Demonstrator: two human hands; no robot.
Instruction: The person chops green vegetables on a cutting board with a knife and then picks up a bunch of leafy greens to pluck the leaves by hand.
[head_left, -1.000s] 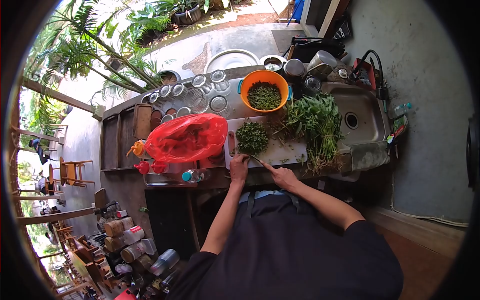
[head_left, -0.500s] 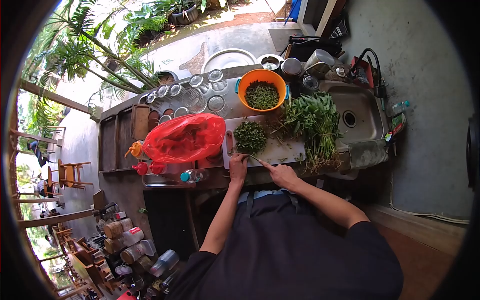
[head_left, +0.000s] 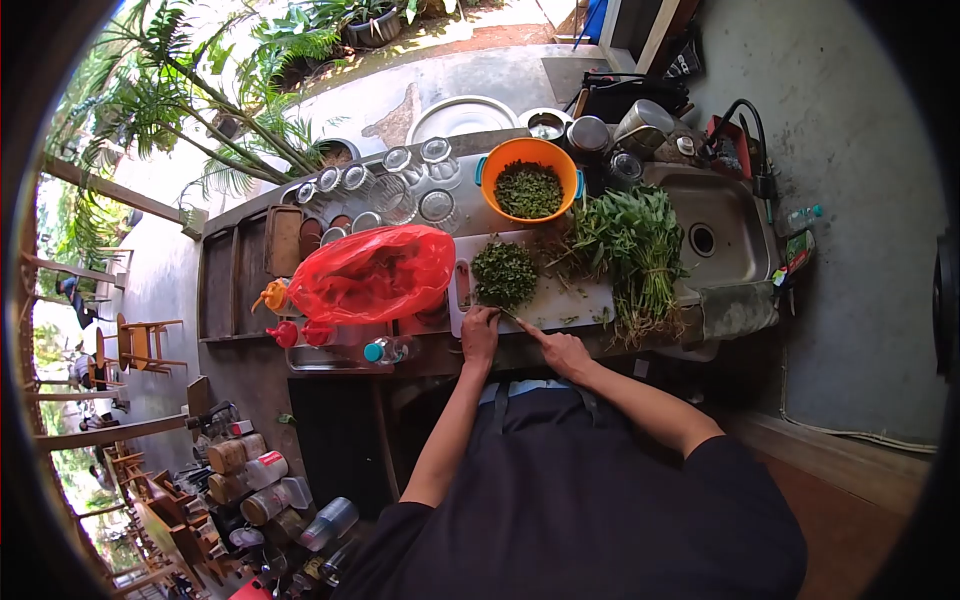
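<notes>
Near the front edge of the white cutting board [head_left: 585,302], my left hand [head_left: 480,335] is closed, its fingertips pinching a small bit of greens beside a pile of chopped leaves [head_left: 504,274]. My right hand [head_left: 564,352] grips a thin knife [head_left: 517,319], its index finger stretched along it and the blade pointing at my left fingertips. A large bunch of leafy stems with roots [head_left: 647,260] lies across the board's right side. Behind the board stands an orange bowl [head_left: 572,165] holding cut greens.
An open red plastic bag [head_left: 375,275] sits left of the board, with a teal-capped bottle [head_left: 390,350] in front. Glass jars [head_left: 438,160] line the counter's back left. A sink [head_left: 725,210] is at the right, with a cloth [head_left: 738,310] on its front edge.
The view has shifted slightly, so the counter's things appear a little further right. Both hands keep nearly the same pose at the board's front edge.
</notes>
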